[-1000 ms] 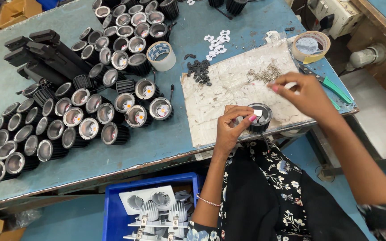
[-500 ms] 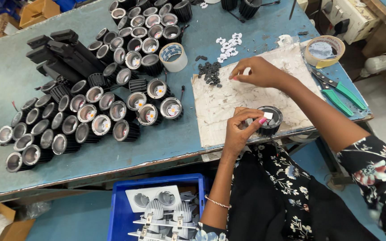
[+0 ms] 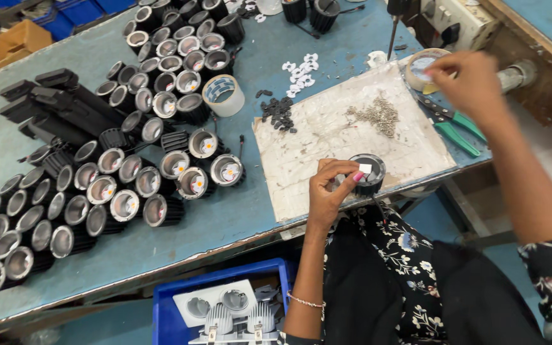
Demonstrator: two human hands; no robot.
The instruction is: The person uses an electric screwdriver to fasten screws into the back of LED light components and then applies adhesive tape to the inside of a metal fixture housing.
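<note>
1. The left hand [image 3: 330, 191], nearest the body, grips the black round lamp housing [image 3: 367, 174] at the near edge of the surface [image 3: 237, 217], opening up.
2. The pile of small screws [image 3: 375, 115] lies beyond the housing.
3. Farthest, the right hand [image 3: 471, 83] pinches at a tape roll [image 3: 421, 67], fingers narrow; contents unclear.

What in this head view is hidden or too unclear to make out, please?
- Head view: whatever the right hand pinches is hidden by its fingers, over the tape roll.
- The lamp housing base is covered by the left hand.
- The blue crate is cut off by the bottom edge.
</note>
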